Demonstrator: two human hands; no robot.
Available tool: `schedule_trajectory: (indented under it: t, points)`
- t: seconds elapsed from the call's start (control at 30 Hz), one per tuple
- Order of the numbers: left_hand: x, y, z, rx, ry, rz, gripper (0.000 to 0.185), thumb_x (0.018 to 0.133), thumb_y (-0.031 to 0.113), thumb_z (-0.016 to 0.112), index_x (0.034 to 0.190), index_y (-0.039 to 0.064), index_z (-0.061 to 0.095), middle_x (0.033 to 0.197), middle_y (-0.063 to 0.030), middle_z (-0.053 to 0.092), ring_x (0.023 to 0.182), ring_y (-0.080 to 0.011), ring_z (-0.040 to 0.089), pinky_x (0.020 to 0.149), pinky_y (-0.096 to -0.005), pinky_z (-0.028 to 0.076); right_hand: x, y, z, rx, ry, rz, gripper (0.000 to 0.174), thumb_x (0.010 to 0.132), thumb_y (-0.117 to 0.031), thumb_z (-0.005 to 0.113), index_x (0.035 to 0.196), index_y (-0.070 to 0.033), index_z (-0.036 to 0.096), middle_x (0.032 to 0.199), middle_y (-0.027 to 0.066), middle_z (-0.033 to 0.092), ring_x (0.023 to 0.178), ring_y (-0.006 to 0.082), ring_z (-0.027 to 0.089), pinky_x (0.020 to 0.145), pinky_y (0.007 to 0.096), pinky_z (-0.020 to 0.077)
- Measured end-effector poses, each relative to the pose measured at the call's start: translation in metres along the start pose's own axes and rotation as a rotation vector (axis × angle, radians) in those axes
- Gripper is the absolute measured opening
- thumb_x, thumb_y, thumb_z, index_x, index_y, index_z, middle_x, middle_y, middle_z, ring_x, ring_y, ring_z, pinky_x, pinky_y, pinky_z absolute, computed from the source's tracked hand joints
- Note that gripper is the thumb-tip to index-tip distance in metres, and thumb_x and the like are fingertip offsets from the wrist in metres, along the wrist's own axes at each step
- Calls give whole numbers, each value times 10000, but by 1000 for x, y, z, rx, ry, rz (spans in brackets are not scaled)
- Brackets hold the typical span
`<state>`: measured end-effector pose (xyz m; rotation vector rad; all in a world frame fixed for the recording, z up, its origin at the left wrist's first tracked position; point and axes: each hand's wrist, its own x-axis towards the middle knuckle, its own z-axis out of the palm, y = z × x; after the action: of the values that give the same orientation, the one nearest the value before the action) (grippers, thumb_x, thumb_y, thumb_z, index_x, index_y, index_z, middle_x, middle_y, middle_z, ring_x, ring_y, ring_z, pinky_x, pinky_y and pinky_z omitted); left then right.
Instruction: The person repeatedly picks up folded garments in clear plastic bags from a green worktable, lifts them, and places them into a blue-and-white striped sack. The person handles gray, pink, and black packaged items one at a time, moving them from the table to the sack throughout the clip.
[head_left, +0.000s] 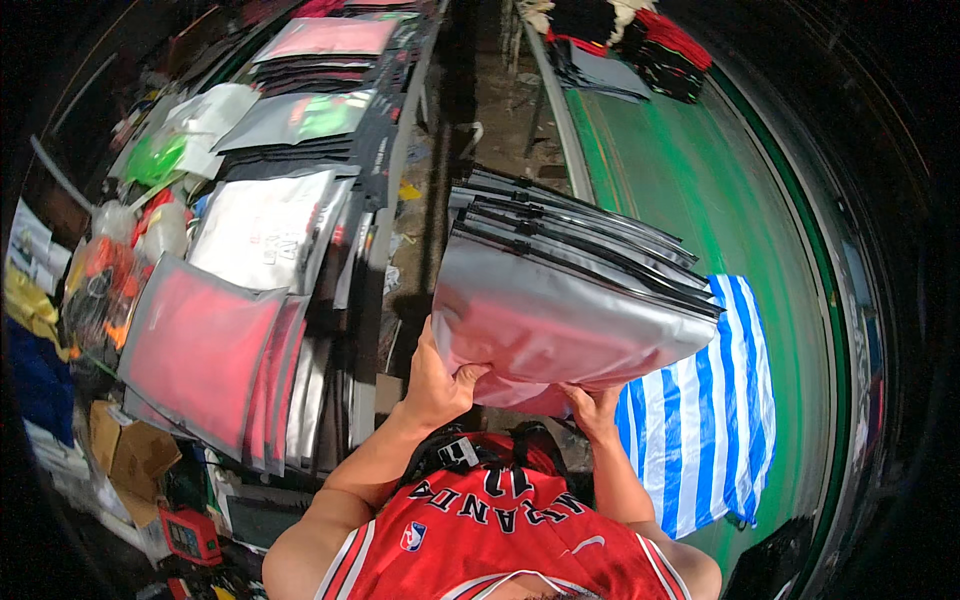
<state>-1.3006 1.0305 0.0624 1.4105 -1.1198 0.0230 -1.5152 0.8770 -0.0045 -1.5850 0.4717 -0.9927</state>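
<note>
Both hands hold up a stack of frosted plastic zip bags (555, 307) with black slider closures at the far edge; something pink shows through the top bag. My left hand (442, 382) grips the near left corner, its thumb on top. At the near edge, towards the right, my right hand (596, 409) pinches the stack, with its fingers partly hidden beneath. The stack hangs over the gap between two long surfaces and partly over a blue-and-white striped plastic sheet (697, 420) on the right. On the left lies a pile of similar bags with pink contents (202, 352).
Left table: white printed bags (262, 225), more bag stacks (300, 120), a clear bag of orange and black items (105, 292), an opened cardboard box (135, 457) and a red device (190, 534) below. Right: a green-topped surface (675, 172) with folded dark and red textiles (671, 56) at its far end.
</note>
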Motion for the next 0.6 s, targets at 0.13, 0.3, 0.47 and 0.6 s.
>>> schedule_trajectory:
  t: [0.13, 0.3, 0.47, 0.6]
  points:
    - [3, -7, -14, 51, 1, -82, 858, 896, 267, 806, 1456, -138, 299, 1298, -312, 567, 1145, -461, 617, 991, -471, 494, 33, -1, 15, 96, -65, 129, 499, 845, -18, 830, 1278, 23, 586, 1176, 114, 680, 1061, 231, 669, 955, 382, 540]
    - [-3, -30, -18, 208, 140, -41, 925, 920, 310, 785, 1464, -192, 230, 1339, -354, 519, 1157, -476, 610, 1012, -486, 488, 85, 23, 32, 117, -212, -11, 462, 863, -9, 814, 1267, 20, 591, 1158, 115, 682, 1030, 226, 672, 938, 382, 544]
    - [13, -45, -17, 238, 235, -178, 944, 930, 349, 774, 1453, -207, 218, 1303, -339, 539, 1147, -441, 621, 991, -477, 502, 133, 46, 52, 144, -305, 52, 470, 872, -12, 811, 1260, 4, 545, 1092, 111, 675, 982, 224, 674, 893, 372, 553]
    - [51, -46, -6, 306, 246, -214, 909, 942, 341, 762, 1445, -195, 229, 1249, -308, 563, 1107, -408, 634, 953, -463, 513, 182, 63, 64, 304, -289, 105, 496, 878, -12, 807, 1265, -4, 497, 1054, 106, 667, 932, 214, 677, 827, 367, 572]
